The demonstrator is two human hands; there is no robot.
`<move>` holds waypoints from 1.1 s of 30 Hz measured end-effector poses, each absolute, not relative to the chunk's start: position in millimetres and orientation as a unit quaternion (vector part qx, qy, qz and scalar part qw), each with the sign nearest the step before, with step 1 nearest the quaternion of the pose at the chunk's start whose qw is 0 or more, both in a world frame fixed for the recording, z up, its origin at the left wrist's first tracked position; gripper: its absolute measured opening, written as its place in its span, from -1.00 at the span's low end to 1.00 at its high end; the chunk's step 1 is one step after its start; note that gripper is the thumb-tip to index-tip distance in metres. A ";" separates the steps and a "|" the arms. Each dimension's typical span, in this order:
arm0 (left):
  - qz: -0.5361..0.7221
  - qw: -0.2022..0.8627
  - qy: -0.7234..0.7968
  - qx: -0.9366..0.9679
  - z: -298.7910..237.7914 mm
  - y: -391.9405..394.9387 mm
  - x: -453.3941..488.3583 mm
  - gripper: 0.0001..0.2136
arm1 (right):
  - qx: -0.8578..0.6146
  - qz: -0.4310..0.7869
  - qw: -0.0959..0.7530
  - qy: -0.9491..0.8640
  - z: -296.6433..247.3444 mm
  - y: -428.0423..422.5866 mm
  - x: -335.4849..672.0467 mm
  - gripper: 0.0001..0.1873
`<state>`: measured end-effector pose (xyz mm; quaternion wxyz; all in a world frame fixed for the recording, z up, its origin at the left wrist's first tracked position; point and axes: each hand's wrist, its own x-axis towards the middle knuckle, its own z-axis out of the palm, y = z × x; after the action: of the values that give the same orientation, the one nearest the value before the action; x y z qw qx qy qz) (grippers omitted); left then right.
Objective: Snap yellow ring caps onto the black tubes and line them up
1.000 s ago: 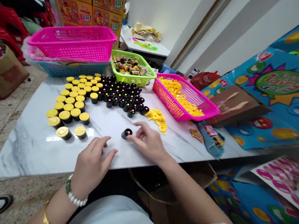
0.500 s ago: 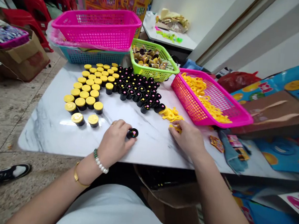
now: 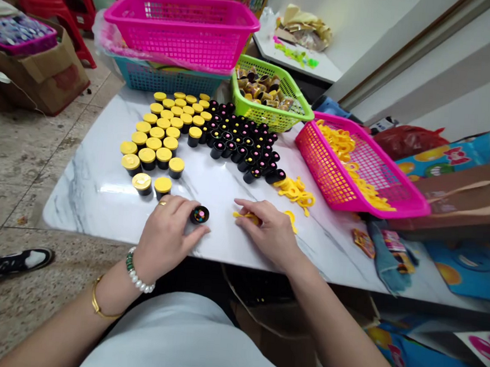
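My left hand [image 3: 166,231] is closed around the side of a small black cup [image 3: 199,215], which stands open-topped near the table's front edge with coloured bits inside. To its right, my right hand [image 3: 270,233] pinches a yellow plastic piece [image 3: 249,217], partly hidden by the fingers. Another loose yellow piece [image 3: 291,220] lies just beyond that hand. Farther back is a small heap of yellow loop-shaped pieces [image 3: 297,193]. Several open black cups [image 3: 241,144] stand in a cluster, with a few tipped on their sides. Beside them, several black cups with yellow lids [image 3: 163,155] fill the left.
A pink basket [image 3: 407,206] of yellow pieces sits on the right, and a green basket [image 3: 291,119] of small cups behind. At back left, an upper pink basket [image 3: 179,39] rests over a teal basket [image 3: 168,80]. The marble-patterned table [image 3: 85,194] ends close before me.
My right hand has moved left from the yellow heap, carrying a yellow piece toward the black cup. My left hand still holds the cup. The camera view has shifted slightly.
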<state>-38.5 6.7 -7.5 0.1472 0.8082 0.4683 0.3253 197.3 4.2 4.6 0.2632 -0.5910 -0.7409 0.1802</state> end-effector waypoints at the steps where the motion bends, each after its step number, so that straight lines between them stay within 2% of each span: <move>1: 0.329 0.156 0.466 0.807 -7.4 6.4 -37.8 -0.74 | -0.591 0.186 0.246 -0.746 7.1 2.9 198.0 -0.72; 5: 0.330 0.188 0.455 0.806 -7.6 5.4 -36.3 -0.77 | -0.609 0.288 0.221 -0.706 20.3 -4.0 198.8 -0.86; 7: 0.331 0.195 0.450 0.806 -8.5 5.1 -36.4 -0.79 | -0.595 0.400 0.251 -0.650 24.7 -4.9 194.4 -0.80; 9: 0.334 0.191 0.447 0.808 -9.6 4.7 -37.0 -0.81 | -0.572 0.465 0.282 -0.614 25.3 -2.3 188.5 -0.65; 12: 0.332 0.181 0.447 0.810 -11.2 3.8 -38.2 -0.81 | -0.584 0.450 0.325 -0.592 20.5 4.9 183.1 -0.50; 16: 0.334 0.178 0.449 0.809 -12.3 2.7 -38.9 -0.82 | -0.602 0.465 0.412 -0.503 12.0 10.2 185.1 -0.47; 19: 0.332 0.174 0.454 0.808 -12.4 2.4 -38.8 -0.80 | -0.601 0.518 0.405 -0.453 5.9 8.4 186.0 -0.47; 22: 0.329 0.173 0.452 0.811 -11.9 2.4 -39.0 -0.79 | -0.595 0.538 0.396 -0.447 1.3 5.8 182.5 -0.56; 25: 0.327 0.171 0.450 0.814 -11.6 2.2 -39.5 -0.80 | -0.598 0.462 0.373 -0.539 2.8 6.6 178.6 -0.70; 29: 0.322 0.161 0.459 0.812 -12.0 1.2 -39.5 -0.82 | -0.611 0.135 0.358 -0.692 13.6 5.6 177.5 -0.84; 31: 0.319 0.158 0.463 0.811 -12.5 0.6 -39.0 -0.81 | -0.611 0.030 0.335 -0.717 16.6 -1.3 174.7 -0.81; 33: 0.318 0.156 0.468 0.809 -13.1 0.1 -38.3 -0.81 | -0.609 -0.007 0.285 -0.740 14.6 -12.5 167.3 -0.72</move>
<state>-38.3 0.1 -13.1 0.1563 0.8094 0.4680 0.3185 167.3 -12.5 14.6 0.2852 -0.6086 -0.7404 -0.0073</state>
